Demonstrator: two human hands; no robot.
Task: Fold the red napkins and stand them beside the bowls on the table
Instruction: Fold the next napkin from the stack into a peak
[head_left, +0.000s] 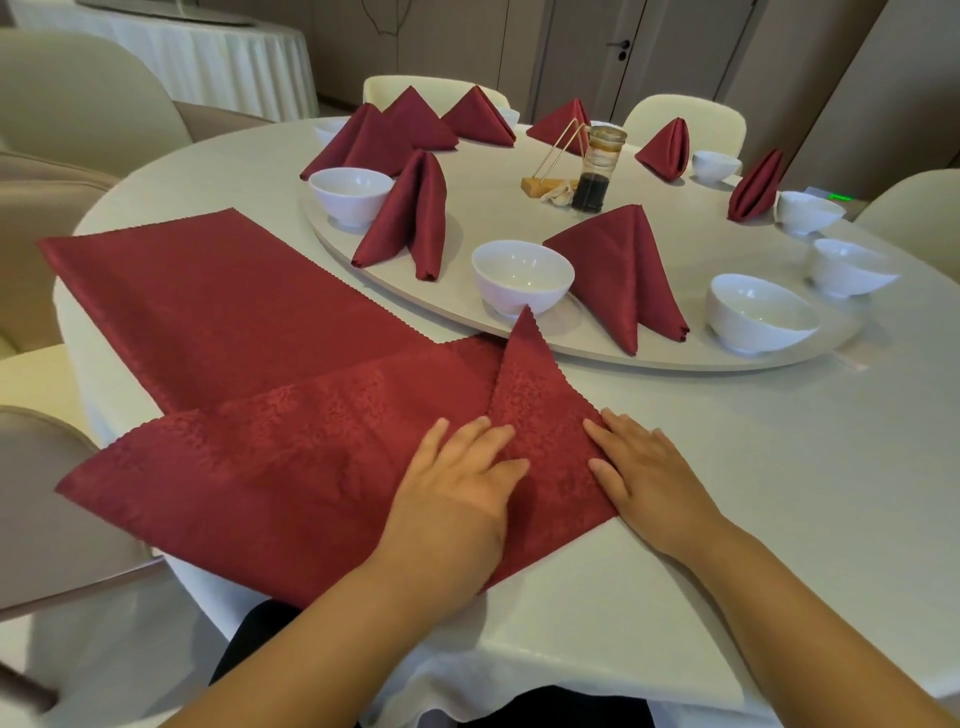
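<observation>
A red napkin (291, 467) lies flat at the near table edge, its right end folded up into a point. My left hand (457, 483) presses flat on it beside the fold. My right hand (644, 467) lies flat along the fold's right edge. A second flat red napkin (208, 301) lies behind it. Folded napkins stand on the turntable (649, 358): one (410, 218) by a white bowl (350, 195), one (623, 270) by the near bowl (522, 275). Two bowls at the right (761, 314) (847, 267) have no napkin beside them.
More folded napkins (667, 148) and bowls (805, 210) ring the far side of the turntable. A dark sauce bottle (597, 169) and a wire stand (553, 171) sit at its centre. Cream chairs (78, 98) surround the white-clothed table (779, 467).
</observation>
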